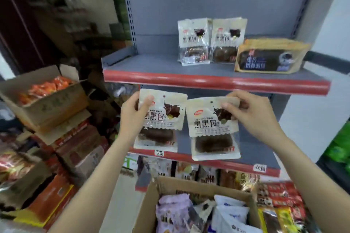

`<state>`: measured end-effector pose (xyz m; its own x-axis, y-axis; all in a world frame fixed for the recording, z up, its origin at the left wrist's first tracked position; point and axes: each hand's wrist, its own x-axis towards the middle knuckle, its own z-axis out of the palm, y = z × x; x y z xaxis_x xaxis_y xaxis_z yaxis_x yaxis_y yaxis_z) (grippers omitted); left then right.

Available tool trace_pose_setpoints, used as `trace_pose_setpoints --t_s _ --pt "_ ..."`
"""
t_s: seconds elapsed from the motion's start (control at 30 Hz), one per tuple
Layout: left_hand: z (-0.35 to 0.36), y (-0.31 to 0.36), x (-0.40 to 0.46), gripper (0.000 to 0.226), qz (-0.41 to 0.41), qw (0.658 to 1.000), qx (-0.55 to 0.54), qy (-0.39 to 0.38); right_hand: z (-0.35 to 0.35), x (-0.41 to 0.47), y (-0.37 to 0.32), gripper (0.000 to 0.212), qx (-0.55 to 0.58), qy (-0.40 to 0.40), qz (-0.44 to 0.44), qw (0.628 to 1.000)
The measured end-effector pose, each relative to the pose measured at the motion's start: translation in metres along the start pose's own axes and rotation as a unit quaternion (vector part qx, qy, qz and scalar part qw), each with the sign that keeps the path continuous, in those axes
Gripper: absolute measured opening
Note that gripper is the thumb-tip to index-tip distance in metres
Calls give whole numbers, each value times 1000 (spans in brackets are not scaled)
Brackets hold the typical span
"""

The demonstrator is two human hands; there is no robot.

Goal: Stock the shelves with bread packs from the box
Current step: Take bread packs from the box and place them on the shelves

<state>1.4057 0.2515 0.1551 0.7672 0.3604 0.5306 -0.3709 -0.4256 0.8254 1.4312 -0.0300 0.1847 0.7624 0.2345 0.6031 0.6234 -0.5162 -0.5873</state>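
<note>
My left hand (133, 117) grips a white pack of dark bread (161, 121) by its upper left corner. My right hand (251, 113) pinches the top edge of a second identical pack (212, 128). Both packs hang upright in front of the lower grey shelf (255, 149). On the upper shelf (144, 66), two matching packs (210, 39) stand against the back panel, with a brown bread pack (270, 56) lying to their right. The open cardboard box (151, 200) sits below my arms, holding several purple and white packs.
Stacked cartons (47, 104) stand at the left, the top one open and full of orange packets. Snack packets (208, 176) fill the shelf below. Red and yellow packets (280, 206) lie at the lower right. The upper shelf's left half is bare.
</note>
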Motion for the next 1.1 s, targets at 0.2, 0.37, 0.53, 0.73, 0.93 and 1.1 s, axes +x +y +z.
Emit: trace_pose_setpoints --t_s 0.2,0.37,0.53,0.73,0.93,1.1 --pt "18 71 95 12 65 996 -42 54 -55 106 -24 8 46 90 -54 993" --pt "49 86 159 18 91 987 -33 130 -75 187 -11 9 143 139 10 980" --pt "87 74 186 21 88 979 -51 178 -65 244 17 13 193 149 63 968" --pt "122 44 207 18 37 988 -89 117 -48 288 42 8 86 185 85 975" --pt "118 35 213 25 37 989 -100 104 -54 310 41 6 78 236 85 965" --pt "119 31 212 24 37 989 -122 75 -40 301 65 5 63 206 122 969"
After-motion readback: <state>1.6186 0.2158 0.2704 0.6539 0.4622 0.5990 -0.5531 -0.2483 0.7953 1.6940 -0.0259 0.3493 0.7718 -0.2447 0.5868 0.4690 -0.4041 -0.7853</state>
